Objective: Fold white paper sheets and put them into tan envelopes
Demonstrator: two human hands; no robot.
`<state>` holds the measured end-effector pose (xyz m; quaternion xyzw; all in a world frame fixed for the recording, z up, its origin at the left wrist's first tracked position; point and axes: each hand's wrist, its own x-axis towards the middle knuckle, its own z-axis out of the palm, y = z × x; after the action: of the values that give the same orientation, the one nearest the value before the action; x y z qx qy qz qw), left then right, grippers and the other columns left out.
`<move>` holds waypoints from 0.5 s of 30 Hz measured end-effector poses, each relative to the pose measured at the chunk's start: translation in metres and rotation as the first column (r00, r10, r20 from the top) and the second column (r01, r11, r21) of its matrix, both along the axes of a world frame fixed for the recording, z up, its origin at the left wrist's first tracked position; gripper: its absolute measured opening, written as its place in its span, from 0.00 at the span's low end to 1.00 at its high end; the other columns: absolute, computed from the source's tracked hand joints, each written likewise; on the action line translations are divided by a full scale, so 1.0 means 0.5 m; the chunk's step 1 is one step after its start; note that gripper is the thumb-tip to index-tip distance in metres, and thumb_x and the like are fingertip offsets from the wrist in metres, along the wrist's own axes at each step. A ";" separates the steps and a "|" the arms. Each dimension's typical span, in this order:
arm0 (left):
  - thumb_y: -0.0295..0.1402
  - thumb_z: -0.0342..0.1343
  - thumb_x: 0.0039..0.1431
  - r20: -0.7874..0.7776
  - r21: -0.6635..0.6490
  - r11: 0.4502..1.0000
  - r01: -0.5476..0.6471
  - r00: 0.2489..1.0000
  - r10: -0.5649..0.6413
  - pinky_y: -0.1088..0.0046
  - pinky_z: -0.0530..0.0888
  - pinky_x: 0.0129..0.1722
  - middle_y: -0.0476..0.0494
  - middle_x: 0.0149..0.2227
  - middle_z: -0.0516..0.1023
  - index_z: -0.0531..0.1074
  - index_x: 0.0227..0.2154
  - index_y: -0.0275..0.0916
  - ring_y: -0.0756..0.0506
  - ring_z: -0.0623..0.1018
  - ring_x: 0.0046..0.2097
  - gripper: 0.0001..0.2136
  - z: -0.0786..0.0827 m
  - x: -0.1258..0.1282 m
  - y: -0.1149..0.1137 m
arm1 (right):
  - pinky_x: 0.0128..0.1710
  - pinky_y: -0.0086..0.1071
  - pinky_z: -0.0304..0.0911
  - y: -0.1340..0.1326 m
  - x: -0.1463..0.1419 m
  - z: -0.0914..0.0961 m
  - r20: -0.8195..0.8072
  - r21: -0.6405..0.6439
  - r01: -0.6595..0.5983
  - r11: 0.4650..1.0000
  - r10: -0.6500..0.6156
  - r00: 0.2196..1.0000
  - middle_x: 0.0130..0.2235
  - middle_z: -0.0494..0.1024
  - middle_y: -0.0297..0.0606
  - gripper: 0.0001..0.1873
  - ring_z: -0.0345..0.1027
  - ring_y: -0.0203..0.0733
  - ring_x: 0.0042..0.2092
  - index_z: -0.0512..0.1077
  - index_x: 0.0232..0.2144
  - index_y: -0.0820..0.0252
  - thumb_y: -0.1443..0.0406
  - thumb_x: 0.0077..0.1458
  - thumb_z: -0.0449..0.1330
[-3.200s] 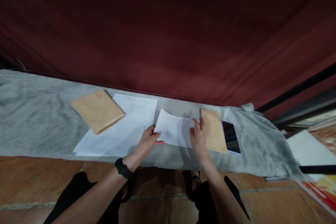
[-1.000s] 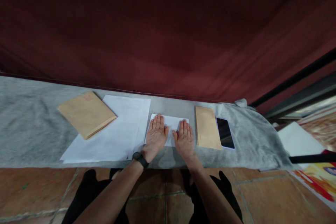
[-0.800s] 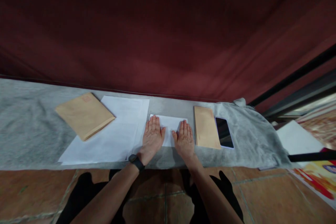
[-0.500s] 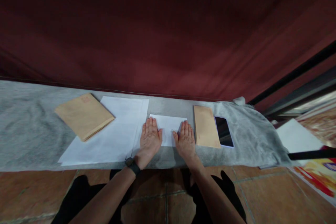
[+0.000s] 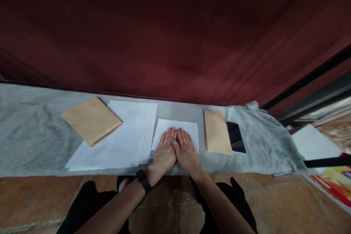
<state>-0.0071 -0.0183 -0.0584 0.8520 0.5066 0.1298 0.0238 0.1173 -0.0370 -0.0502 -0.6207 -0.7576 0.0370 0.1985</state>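
Note:
A folded white sheet of paper (image 5: 178,123) lies on the grey cloth in front of me. My left hand (image 5: 166,148) rests flat on its near left part, fingers stretched out and pointing away from me. Beside it, touching along the index finger and thumb, my right hand (image 5: 186,149) lies flat on the same paper. Neither hand grips anything. The near middle of the paper is hidden under both palms. To the left are larger white sheets (image 5: 120,146), and to the right a small stack of brown envelopes (image 5: 218,131).
More brown envelopes (image 5: 91,120) lie askew, partly over the large sheets. A smartphone (image 5: 236,137) sits right of the envelope stack. Grey cloth (image 5: 263,139) covers the narrow surface, with a dark red wall of fabric (image 5: 175,44) behind. A black bar (image 5: 326,162) is at the right.
Both hands have slid inward from the paper's left and right sides and now meet near its middle. The view has shifted slightly.

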 end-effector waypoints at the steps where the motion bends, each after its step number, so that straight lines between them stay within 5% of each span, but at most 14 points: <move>1: 0.26 0.37 0.65 -0.012 -0.015 1.000 -0.003 1.000 0.003 0.57 0.52 0.70 0.35 0.71 0.54 0.52 0.69 0.29 0.42 0.50 0.72 0.28 -0.001 0.000 0.000 | 0.69 0.45 0.48 0.000 -0.002 -0.003 0.006 0.001 0.014 1.000 -0.014 1.000 0.70 0.56 0.47 0.30 0.47 0.46 0.71 0.54 0.68 0.67 0.58 0.72 0.39; 15: 0.36 0.38 0.69 0.032 0.024 0.978 -0.206 0.978 0.206 0.55 0.53 0.70 0.27 0.70 0.52 0.53 0.67 0.22 0.38 0.51 0.72 0.28 -0.009 -0.032 0.005 | 0.66 0.49 0.51 -0.009 0.047 -0.030 0.127 0.116 0.183 0.976 -0.197 0.972 0.69 0.52 0.60 0.34 0.49 0.56 0.70 0.52 0.68 0.76 0.55 0.71 0.42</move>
<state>-0.0230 -0.0157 -0.0629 0.7932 0.5899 0.1509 0.0059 0.1407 -0.0416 -0.0651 -0.6804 -0.7074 -0.0647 0.1802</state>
